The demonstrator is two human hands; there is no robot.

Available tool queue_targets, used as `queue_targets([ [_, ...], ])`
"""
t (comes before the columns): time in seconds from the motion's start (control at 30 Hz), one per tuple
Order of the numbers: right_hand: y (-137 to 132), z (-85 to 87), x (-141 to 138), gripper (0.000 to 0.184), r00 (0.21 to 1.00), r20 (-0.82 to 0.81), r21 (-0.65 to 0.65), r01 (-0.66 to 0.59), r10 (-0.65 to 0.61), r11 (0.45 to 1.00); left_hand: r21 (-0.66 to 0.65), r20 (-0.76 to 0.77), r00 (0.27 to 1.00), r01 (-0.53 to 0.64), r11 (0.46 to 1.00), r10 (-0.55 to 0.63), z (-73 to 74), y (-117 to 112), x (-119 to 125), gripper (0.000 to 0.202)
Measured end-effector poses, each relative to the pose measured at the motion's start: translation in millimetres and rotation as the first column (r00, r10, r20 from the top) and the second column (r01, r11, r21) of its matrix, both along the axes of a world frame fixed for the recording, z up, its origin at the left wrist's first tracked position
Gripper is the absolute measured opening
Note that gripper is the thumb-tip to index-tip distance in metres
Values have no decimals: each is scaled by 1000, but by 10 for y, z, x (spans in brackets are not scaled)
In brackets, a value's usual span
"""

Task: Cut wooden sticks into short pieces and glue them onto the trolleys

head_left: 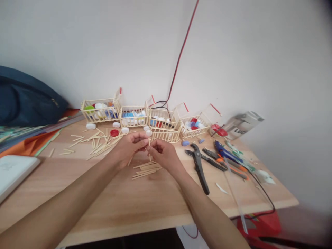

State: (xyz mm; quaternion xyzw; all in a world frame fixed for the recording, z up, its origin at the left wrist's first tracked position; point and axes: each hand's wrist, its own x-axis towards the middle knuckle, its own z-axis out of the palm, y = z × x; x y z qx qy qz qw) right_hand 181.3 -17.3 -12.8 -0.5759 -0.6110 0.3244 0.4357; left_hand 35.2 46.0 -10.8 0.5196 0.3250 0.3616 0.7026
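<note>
My left hand (132, 144) and my right hand (164, 152) meet above the middle of the table, fingers pinched close together. Between their fingertips is a thin wooden stick (149, 157), upright, its lower end showing below the right fingers. Both hands seem to grip it, though the fingers partly cover it. Just below lies a small pile of wooden sticks (147, 170). Behind the hands is a stick-built lattice piece (166, 136). More loose sticks (100, 147) are scattered to the left, near a red bottle cap (114, 132).
Several small stick carts (101, 112) filled with bottle caps line the wall. On the right lie black pliers (199, 169), a blue glue gun (225, 152), a clear glue stick (237, 200) and a carton (243, 125). A blue bag (28, 98) and white device (17, 173) are left.
</note>
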Motion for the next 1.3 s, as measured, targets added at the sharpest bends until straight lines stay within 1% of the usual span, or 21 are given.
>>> queue_targets([
  [0.13,-26,10,-53,19,993,105,51,54,-59,997,-36,-38,999,-16,999,14,58,-17,32,29],
  [0.2,-77,72,-73,15,989,145,75,19,-30,997,-50,-27,999,-24,998,23,87,-27,28,30],
  [0.27,-173,184,-29,13,972,235,111,-10,-17,994,-85,-4,1000,-29,996,29,102,-43,6,27],
  [0.3,-245,254,37,17,954,296,138,-2,-39,990,-119,2,999,-34,992,35,102,-52,-12,25],
  [0.33,-335,325,144,20,928,359,161,44,-100,986,-159,3,999,-42,986,43,97,-62,-33,23],
  [0.4,-570,449,489,20,876,406,213,186,-260,959,-228,2,998,-53,972,55,74,-78,-83,18],
  [0.43,-711,490,724,21,829,445,245,253,-340,936,-250,5,998,-58,967,62,59,-84,-106,15],
  [0.47,-860,514,988,23,751,477,282,361,-456,889,-264,10,997,-66,962,71,45,-87,-127,13],
  [0.5,-1010,521,1268,22,638,521,300,485,-567,821,-272,15,996,-76,959,83,32,-88,-144,11],
  [0.53,-1153,515,1547,22,506,609,266,595,-611,758,-277,21,995,-86,957,95,22,-88,-155,10],
  [0.57,-1280,499,1811,23,368,699,233,694,-614,681,-279,23,994,-93,956,104,17,-87,-160,10],
  [0.6,-1385,478,2045,25,264,773,207,754,-576,624,-279,24,994,-96,955,107,16,-86,-161,10],
  [0.63,-1462,456,2241,28,217,823,187,769,-525,611,-276,23,994,-92,957,102,18,-88,-158,10],
  [0.67,-1507,435,2395,28,214,840,174,763,-499,622,-272,21,995,-84,958,94,22,-92,-153,10],
  [0.73,-1506,392,2585,25,238,865,143,726,-441,672,-267,17,997,-72,961,79,29,-108,-142,10],
  [0.83,-1359,303,2680,33,282,904,60,663,-323,746,-256,7,997,-69,964,74,18,-134,-140,9],
  [0.93,-1205,173,2700,36,319,922,-22,613,-221,790,-249,-11,998,-70,966,69,-14,-138,-150,10],
  [1.0,-1149,86,2713,35,329,926,-50,594,-186,803,-243,-17,997,-74,967,73,-35,-130,-156,11],
  [1.1,-1126,0,2749,37,335,925,-54,582,-179,811,-232,-13,997,-77,970,76,-48,-122,-153,12],
  [1.2,-1130,-18,2802,38,352,915,-42,567,-196,823,-243,-12,998,-67,968,66,-44,-131,-140,12],
  [1.3,-1130,1,2858,32,381,898,-29,549,-220,835,-250,-19,998,-65,966,62,-42,-142,-132,13],
])
